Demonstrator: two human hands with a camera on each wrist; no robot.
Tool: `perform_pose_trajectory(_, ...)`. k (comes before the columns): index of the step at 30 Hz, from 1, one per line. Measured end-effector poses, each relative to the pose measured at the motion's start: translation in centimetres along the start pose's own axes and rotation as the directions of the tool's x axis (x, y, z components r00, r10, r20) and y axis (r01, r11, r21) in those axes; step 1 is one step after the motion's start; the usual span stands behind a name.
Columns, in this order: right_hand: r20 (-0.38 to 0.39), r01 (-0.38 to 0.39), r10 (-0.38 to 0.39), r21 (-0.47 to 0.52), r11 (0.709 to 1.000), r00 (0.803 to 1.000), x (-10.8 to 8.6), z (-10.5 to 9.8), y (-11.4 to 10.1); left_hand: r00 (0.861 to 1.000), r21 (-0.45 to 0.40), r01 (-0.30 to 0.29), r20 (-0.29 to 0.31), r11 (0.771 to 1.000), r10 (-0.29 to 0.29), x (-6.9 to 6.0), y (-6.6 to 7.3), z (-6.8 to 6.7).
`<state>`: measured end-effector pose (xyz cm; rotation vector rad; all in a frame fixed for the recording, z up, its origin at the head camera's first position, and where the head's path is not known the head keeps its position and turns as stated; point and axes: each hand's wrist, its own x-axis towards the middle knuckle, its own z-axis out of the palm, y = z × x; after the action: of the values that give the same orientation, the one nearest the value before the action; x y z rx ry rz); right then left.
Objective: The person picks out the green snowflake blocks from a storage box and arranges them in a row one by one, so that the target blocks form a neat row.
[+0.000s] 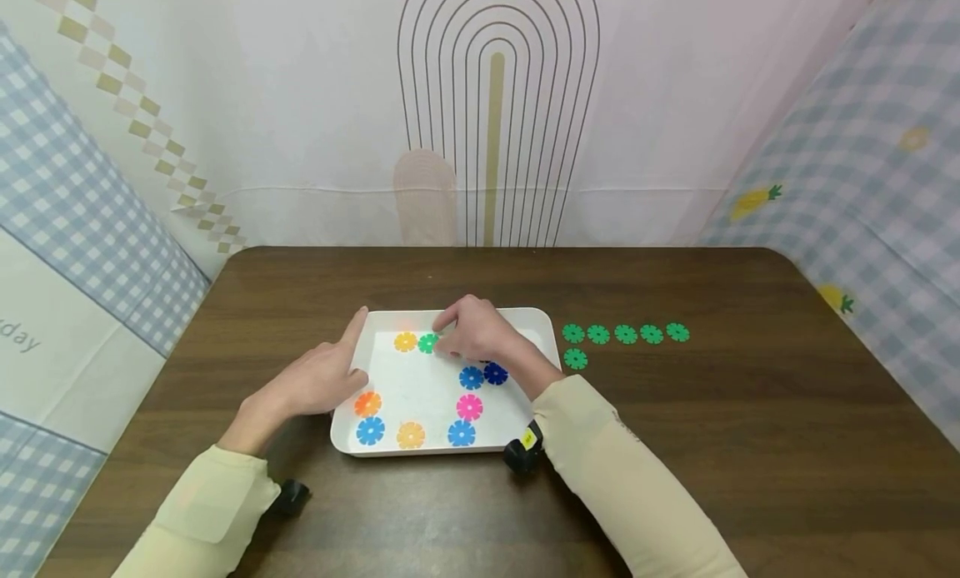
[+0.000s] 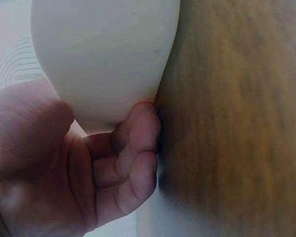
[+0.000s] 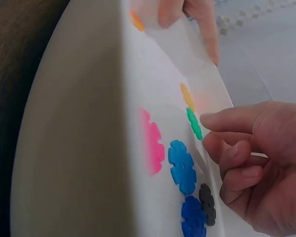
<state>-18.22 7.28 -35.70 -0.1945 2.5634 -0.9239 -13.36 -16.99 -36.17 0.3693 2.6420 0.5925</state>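
My left hand (image 1: 318,378) grips the left rim of a white tray (image 1: 435,411), index finger stretched along it; in the left wrist view its other fingers (image 2: 143,128) curl beneath the edge. My right hand (image 1: 480,332) is over the tray's far side. Its thumb and index fingertips, slightly apart, are at the right edge of a green notched plastic disc (image 1: 428,343). That disc appears flat on the tray, beside a yellow disc (image 1: 405,341). In the right wrist view, the remaining fingers of that hand (image 3: 266,163) are bent in.
Other discs lie in the tray: blue (image 1: 471,378), dark blue (image 1: 496,373), pink (image 1: 469,407), orange (image 1: 367,404), and a dark grey one (image 3: 207,205). Several green discs (image 1: 626,334) form a row on the brown table (image 1: 712,436) right of the tray, with another green disc (image 1: 575,359) below.
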Motion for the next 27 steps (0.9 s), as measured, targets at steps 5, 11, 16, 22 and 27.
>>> perform_pose_trajectory(5,0.003,0.048,-0.048,-0.071,0.996,0.999,0.05,0.41,-0.07,1.000,0.000,-0.005,-0.003,1.000,0.005,0.01,-0.04,0.03)
perform_pose_trajectory(11,0.008,0.069,-0.068,-0.113,0.991,0.998,0.03,0.62,-0.02,1.000,-0.004,-0.013,-0.006,1.000,0.013,-0.05,-0.04,0.02)
perform_pose_trajectory(16,0.000,0.087,-0.087,-0.128,0.988,0.996,0.08,0.67,0.07,1.000,-0.006,-0.012,-0.005,1.000,0.011,-0.09,-0.03,0.01)
perform_pose_trajectory(22,-0.011,0.089,-0.091,-0.107,0.990,0.996,0.09,0.73,0.28,1.000,0.001,-0.017,-0.007,1.000,0.017,-0.13,0.00,-0.01)
perform_pose_trajectory(27,-0.016,0.116,-0.119,-0.116,0.986,0.993,0.02,0.76,0.49,1.000,0.000,-0.016,-0.006,1.000,0.016,-0.08,-0.04,0.05)
